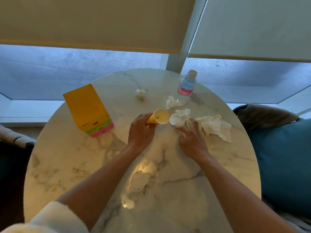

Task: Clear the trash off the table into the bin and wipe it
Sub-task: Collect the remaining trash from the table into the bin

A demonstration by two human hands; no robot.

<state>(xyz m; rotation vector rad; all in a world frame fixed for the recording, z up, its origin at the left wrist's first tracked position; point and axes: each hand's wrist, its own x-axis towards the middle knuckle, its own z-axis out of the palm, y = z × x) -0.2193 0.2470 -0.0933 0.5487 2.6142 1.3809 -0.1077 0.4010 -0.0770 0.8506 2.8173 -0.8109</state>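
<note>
Head view: round marble counter (pixel 67 174) in front of me, window and two roller blinds (pixel 94 22) beyond it.

My left hand (pixel 140 132) was at counter centre, fingers curled around a yellow paper cup (pixel 159 117). Cup lay on its side, open mouth facing far-right, white inside with a small dark speck. Grip closed on the cup.

My right hand (pixel 193 140) was just right of the left, palm down, fingers slightly bent and reaching onto the near edge of a crumpled white tissue (pixel 180 117). Touching it; couldn't tell if it was actually pinched. That tissue sat just right of the cup mouth, nearly touching it.

Other trash on the counter: a bigger crumpled tissue wad (pixel 217 126) right of my right hand, a smaller wad (pixel 170 102) farther back against the base of a water bottle (pixel 185 88), and a tiny paper ball (pixel 140 93) far-centre, apart from the rest. Bottle stood upright, capped, pink and blue label, far right.

Far left: a stack of coloured cloths (pixel 87 108), yellow on top, green and pink edges below, overhanging the counter edge slightly.

Crumbs and smears (pixel 79 170) on the near half of the counter. A blue cushion (pixel 286 165) off the right edge. Fluffy white sleeve (pixel 55 217) on my left arm, pushed up.
</note>
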